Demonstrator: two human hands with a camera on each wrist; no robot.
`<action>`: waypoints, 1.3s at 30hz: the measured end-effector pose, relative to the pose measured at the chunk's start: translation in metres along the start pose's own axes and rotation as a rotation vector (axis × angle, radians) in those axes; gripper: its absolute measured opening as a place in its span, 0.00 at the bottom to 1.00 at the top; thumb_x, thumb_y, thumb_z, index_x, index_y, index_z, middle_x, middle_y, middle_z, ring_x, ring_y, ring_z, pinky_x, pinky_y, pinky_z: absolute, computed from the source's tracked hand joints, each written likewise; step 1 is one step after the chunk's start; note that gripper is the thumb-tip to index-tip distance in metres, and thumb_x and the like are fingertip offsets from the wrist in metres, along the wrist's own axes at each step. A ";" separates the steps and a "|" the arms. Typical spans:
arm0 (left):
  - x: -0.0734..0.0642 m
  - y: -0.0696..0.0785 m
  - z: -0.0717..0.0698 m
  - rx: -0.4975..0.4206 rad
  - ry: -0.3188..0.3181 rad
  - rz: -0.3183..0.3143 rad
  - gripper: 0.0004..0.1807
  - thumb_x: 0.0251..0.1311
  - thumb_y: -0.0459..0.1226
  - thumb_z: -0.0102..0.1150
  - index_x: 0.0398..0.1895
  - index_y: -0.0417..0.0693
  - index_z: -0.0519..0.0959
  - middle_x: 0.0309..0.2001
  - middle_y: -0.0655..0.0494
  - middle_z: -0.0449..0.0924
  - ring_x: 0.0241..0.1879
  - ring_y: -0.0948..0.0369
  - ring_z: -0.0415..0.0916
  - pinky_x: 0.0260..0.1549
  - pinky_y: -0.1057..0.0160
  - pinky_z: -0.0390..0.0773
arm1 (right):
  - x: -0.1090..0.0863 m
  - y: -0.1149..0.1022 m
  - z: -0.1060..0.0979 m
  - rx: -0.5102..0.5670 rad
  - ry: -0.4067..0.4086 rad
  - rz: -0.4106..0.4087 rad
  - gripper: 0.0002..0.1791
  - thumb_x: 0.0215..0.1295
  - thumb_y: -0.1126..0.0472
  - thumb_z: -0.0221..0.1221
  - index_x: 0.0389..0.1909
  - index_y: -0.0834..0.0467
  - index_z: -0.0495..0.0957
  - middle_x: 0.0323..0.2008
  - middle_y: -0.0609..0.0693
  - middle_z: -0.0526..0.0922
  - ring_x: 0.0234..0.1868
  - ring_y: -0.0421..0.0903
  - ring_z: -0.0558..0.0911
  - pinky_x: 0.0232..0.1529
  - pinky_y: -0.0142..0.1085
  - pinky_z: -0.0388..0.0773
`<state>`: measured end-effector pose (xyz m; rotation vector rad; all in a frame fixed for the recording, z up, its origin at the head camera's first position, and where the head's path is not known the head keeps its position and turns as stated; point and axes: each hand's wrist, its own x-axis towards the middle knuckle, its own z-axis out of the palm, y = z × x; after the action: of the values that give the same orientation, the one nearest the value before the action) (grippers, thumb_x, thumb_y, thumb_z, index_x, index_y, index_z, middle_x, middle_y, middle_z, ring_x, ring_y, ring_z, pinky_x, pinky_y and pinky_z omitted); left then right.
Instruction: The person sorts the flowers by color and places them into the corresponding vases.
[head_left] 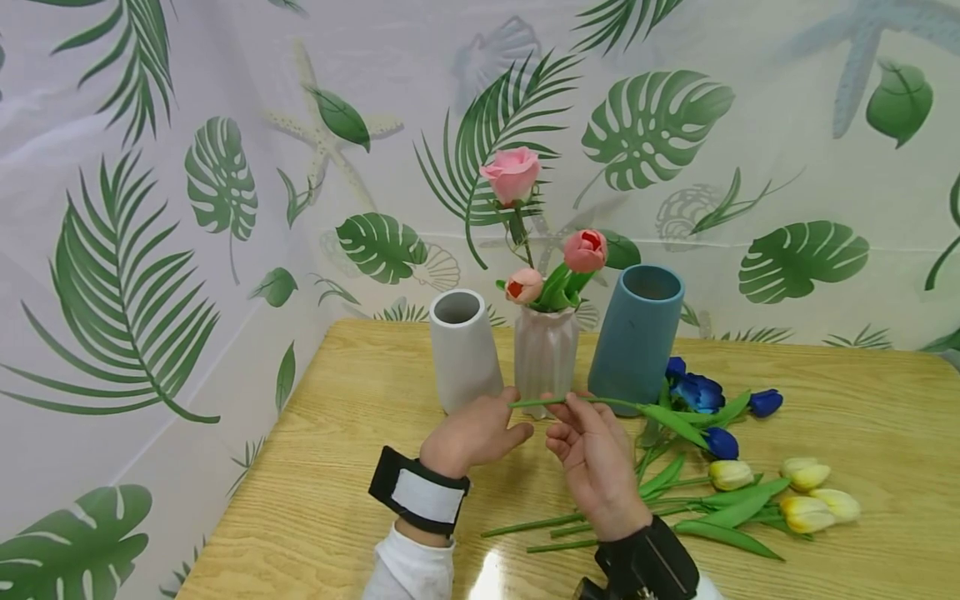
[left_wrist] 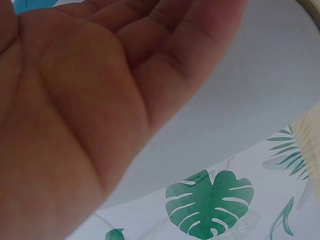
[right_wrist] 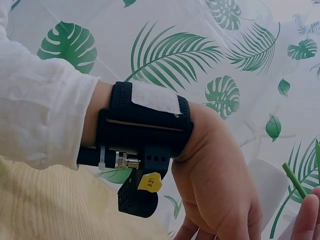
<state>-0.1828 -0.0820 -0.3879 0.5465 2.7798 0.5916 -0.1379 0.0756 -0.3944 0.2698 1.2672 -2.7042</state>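
Note:
My right hand (head_left: 596,467) pinches the green stem of a blue artificial flower (head_left: 671,421) between thumb and fingers. The stem lies almost level, its cut end (right_wrist: 295,180) pointing left towards my left hand (head_left: 476,433). That hand holds nothing; its fingers reach in front of the white vase (head_left: 465,350), and the left wrist view shows its palm (left_wrist: 85,100) close by the vase wall (left_wrist: 240,100). Between a white vase and a blue vase (head_left: 637,333) stands a pale pink ribbed vase (head_left: 546,354), with a pink rose (head_left: 512,177) and pink tulips (head_left: 585,251) in it.
Several white-yellow tulips (head_left: 806,514) lie on the wooden table (head_left: 885,417) at the right, their stems running left beneath my right hand. Blue blooms (head_left: 697,392) lie beside the blue vase. A leaf-printed cloth (head_left: 525,50) hangs behind the table.

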 end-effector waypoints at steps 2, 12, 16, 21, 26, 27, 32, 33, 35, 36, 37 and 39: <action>0.000 0.000 0.000 -0.008 -0.003 -0.006 0.28 0.70 0.46 0.55 0.67 0.41 0.68 0.47 0.46 0.85 0.39 0.59 0.81 0.39 0.60 0.79 | -0.001 0.000 0.001 -0.010 -0.013 -0.018 0.09 0.80 0.57 0.45 0.51 0.55 0.57 0.37 0.43 0.84 0.24 0.33 0.78 0.30 0.24 0.77; -0.003 -0.002 -0.003 -0.072 0.007 -0.002 0.27 0.70 0.44 0.56 0.67 0.40 0.70 0.55 0.43 0.81 0.49 0.53 0.81 0.46 0.55 0.79 | -0.003 0.004 0.003 -0.071 -0.042 -0.027 0.04 0.79 0.61 0.45 0.47 0.56 0.59 0.35 0.43 0.85 0.22 0.33 0.79 0.29 0.24 0.77; -0.005 -0.006 -0.005 -0.109 0.019 -0.002 0.27 0.69 0.43 0.56 0.66 0.37 0.70 0.57 0.41 0.79 0.53 0.51 0.79 0.50 0.52 0.78 | -0.002 0.004 0.005 -0.083 -0.020 -0.012 0.05 0.78 0.63 0.46 0.48 0.56 0.59 0.37 0.43 0.84 0.25 0.33 0.80 0.30 0.23 0.78; -0.006 -0.015 -0.009 -0.118 0.035 -0.005 0.25 0.71 0.43 0.55 0.64 0.37 0.70 0.56 0.39 0.79 0.53 0.49 0.79 0.51 0.50 0.78 | 0.000 0.004 0.004 -0.059 -0.019 0.011 0.10 0.81 0.58 0.40 0.57 0.57 0.58 0.40 0.44 0.83 0.26 0.34 0.81 0.32 0.24 0.78; -0.008 -0.025 -0.014 -0.106 0.051 0.000 0.23 0.72 0.43 0.52 0.64 0.40 0.70 0.57 0.41 0.78 0.54 0.49 0.78 0.52 0.48 0.77 | 0.001 0.003 0.000 0.066 -0.001 0.029 0.14 0.82 0.52 0.35 0.58 0.55 0.60 0.40 0.46 0.83 0.27 0.36 0.81 0.33 0.26 0.79; -0.009 -0.026 -0.015 -0.112 0.051 -0.003 0.23 0.72 0.43 0.52 0.64 0.40 0.70 0.58 0.42 0.78 0.54 0.49 0.77 0.52 0.48 0.76 | 0.002 0.003 -0.001 0.078 0.007 0.022 0.14 0.82 0.52 0.35 0.57 0.55 0.61 0.39 0.46 0.83 0.27 0.36 0.81 0.33 0.26 0.79; -0.009 -0.025 -0.016 -0.102 0.057 -0.007 0.23 0.70 0.44 0.53 0.63 0.41 0.71 0.57 0.42 0.79 0.54 0.49 0.78 0.51 0.48 0.77 | 0.006 0.005 -0.004 0.024 0.051 -0.051 0.12 0.82 0.55 0.38 0.56 0.56 0.62 0.39 0.46 0.79 0.27 0.35 0.80 0.32 0.25 0.78; -0.009 -0.024 -0.015 -0.099 0.057 -0.008 0.23 0.70 0.44 0.54 0.62 0.40 0.71 0.56 0.41 0.79 0.53 0.49 0.78 0.50 0.49 0.78 | 0.006 0.005 -0.005 0.009 0.056 -0.068 0.12 0.82 0.55 0.38 0.57 0.56 0.61 0.39 0.46 0.78 0.26 0.35 0.79 0.31 0.25 0.78; -0.008 -0.021 -0.014 -0.086 0.056 -0.007 0.23 0.70 0.44 0.55 0.61 0.40 0.72 0.54 0.41 0.80 0.50 0.50 0.80 0.48 0.49 0.79 | 0.005 0.005 -0.004 -0.010 0.065 -0.106 0.11 0.81 0.57 0.41 0.58 0.55 0.59 0.38 0.46 0.79 0.25 0.35 0.78 0.30 0.25 0.77; -0.008 -0.019 -0.013 -0.082 0.055 -0.004 0.23 0.69 0.45 0.55 0.60 0.39 0.73 0.53 0.42 0.81 0.49 0.51 0.80 0.47 0.50 0.79 | 0.005 0.005 -0.003 -0.016 0.063 -0.126 0.12 0.81 0.57 0.42 0.58 0.55 0.58 0.38 0.46 0.79 0.24 0.35 0.78 0.29 0.25 0.77; -0.008 -0.018 -0.012 -0.077 0.052 -0.003 0.23 0.69 0.45 0.55 0.60 0.39 0.73 0.52 0.42 0.81 0.48 0.51 0.80 0.47 0.51 0.79 | 0.004 0.005 -0.002 -0.021 0.057 -0.149 0.12 0.80 0.58 0.43 0.57 0.55 0.57 0.38 0.46 0.80 0.23 0.35 0.78 0.29 0.25 0.77; -0.007 -0.016 -0.010 -0.068 0.048 0.008 0.22 0.69 0.44 0.55 0.59 0.39 0.74 0.49 0.44 0.82 0.45 0.53 0.80 0.44 0.53 0.79 | 0.002 0.004 0.000 -0.029 0.040 -0.203 0.12 0.79 0.58 0.45 0.56 0.57 0.57 0.37 0.47 0.81 0.22 0.36 0.78 0.28 0.26 0.77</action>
<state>-0.1848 -0.1013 -0.3846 0.5357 2.7915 0.7063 -0.1385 0.0729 -0.3982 0.2034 1.4164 -2.8579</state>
